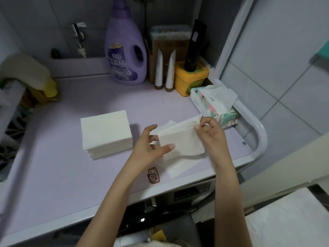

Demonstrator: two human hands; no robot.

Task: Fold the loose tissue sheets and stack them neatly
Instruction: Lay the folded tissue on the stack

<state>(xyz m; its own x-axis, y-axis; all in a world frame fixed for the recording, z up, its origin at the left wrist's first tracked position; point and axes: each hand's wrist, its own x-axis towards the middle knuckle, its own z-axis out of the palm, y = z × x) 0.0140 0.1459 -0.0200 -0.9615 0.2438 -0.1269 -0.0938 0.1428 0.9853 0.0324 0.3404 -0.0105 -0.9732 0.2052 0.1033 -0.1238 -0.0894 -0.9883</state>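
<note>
A neat stack of folded white tissues (pixel 106 132) sits on the lilac washer top (pixel 62 175), left of my hands. A white tissue sheet (pixel 181 141) is lifted above the surface, partly folded over. My left hand (pixel 151 148) holds its left edge, thumb on top and fingers beneath. My right hand (pixel 208 129) pinches its upper right corner between thumb and fingertips. More loose white sheets (pixel 179 166) lie flat under the held one, near the front edge.
A floral tissue box (pixel 211 106) with a sheet sticking out lies at the right. Purple softener bottle (pixel 125 50), two white tubes (pixel 164 72) and a yellow tub (pixel 191 77) line the back. A small sticker (pixel 153 176) lies near the front edge.
</note>
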